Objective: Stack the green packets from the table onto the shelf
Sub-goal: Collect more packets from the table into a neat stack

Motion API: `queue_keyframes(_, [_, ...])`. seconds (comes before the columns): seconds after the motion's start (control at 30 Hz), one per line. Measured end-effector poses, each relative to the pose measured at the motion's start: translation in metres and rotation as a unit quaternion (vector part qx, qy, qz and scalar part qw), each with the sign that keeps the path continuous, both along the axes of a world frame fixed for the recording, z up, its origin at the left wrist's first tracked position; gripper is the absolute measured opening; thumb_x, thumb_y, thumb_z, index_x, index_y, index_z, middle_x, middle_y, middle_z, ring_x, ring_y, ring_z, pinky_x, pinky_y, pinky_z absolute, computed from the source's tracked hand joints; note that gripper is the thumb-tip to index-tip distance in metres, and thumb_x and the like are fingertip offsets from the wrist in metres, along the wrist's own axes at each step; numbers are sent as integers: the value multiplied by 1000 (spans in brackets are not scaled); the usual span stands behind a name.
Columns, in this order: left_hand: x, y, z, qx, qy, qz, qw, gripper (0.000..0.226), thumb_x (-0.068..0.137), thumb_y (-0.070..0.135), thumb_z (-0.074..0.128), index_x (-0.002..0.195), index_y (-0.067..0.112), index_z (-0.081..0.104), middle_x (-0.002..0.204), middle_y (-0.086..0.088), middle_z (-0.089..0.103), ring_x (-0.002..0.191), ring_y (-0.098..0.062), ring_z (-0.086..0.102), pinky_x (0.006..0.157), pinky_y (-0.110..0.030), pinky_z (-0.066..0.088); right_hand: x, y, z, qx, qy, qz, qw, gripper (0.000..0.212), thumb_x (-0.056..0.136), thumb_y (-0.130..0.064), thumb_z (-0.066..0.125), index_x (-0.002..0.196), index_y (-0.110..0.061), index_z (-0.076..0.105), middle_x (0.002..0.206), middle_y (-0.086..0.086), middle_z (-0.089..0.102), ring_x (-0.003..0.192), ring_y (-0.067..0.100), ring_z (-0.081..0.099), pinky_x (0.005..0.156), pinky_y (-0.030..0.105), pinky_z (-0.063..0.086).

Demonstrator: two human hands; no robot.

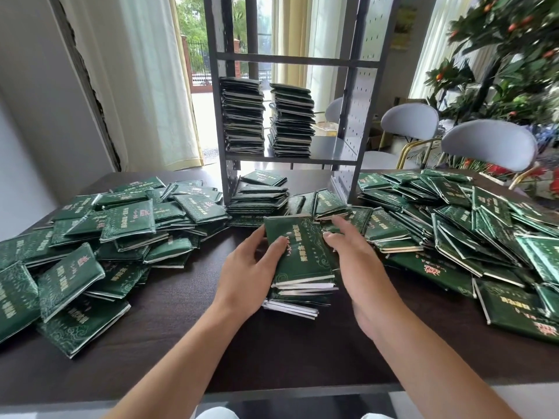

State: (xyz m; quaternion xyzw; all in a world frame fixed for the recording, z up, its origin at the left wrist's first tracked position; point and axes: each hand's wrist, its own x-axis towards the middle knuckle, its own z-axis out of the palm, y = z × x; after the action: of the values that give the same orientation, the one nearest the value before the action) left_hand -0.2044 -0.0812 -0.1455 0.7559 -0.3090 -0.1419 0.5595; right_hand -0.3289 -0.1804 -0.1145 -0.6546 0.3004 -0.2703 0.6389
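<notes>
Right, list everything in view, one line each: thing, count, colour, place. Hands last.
Small stack: one, green packets, table centre, between both hands.
Loose packets: many, green, heaped left and right on the table.
Shelf stacks: two, dark green, side by side on the middle shelf.
Low stack: one, green, under the shelf.
Shelf: one, grey metal, far table edge.
Table: one, dark brown.
Chairs: two clear, pale grey, right.
Plant: one, green with orange fruit, far right.
Left hand: fingers on the stack's left side.
Right hand: fingers on its right side.
</notes>
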Motion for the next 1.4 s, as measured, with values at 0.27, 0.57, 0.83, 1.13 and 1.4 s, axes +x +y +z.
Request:
queue_keyframes(0.27, [8,-7,-6,-68,141,-72,985,61,104,26,51,158,41,25,108,25,73,107,0,69,97,-20,51,12,21,-11,221,-25,0,975,58,98,-26,58,152,-38,39,143,-4,57,131,20,54,116,44,37])
queue_keyframes(0.57, [11,-8,-9,-81,149,-79,982,69,91,40,62,152,50,33,116,25,71,110,-1,67,109,-29,46,6,4,2,236,-50,54,969,25,102,-18,50,115,-29,68,99,-2,77,87,15,72,89,34,53])
queue_keyframes(0.83, [8,-10,-9,-104,151,-50,982,56,98,24,61,149,42,45,104,23,74,105,-7,71,103,-33,51,19,-70,-12,-477,250,-90,838,34,95,-19,53,128,-22,62,129,1,60,119,20,52,101,36,40])
queue_keyframes(1.13, [9,-9,-11,-101,151,-62,981,61,92,36,68,148,43,46,106,20,74,106,-8,71,106,-38,50,32,-93,-24,-593,426,-49,682,41,92,-14,51,131,-23,61,127,0,68,127,25,56,120,60,16])
queue_keyframes(1.4, [9,-10,-12,-116,145,-62,981,65,87,40,69,148,42,46,103,22,73,105,-6,70,104,-35,50,13,-63,-10,-544,192,-151,802,24,92,-16,63,114,-16,71,102,2,73,99,29,62,101,49,38])
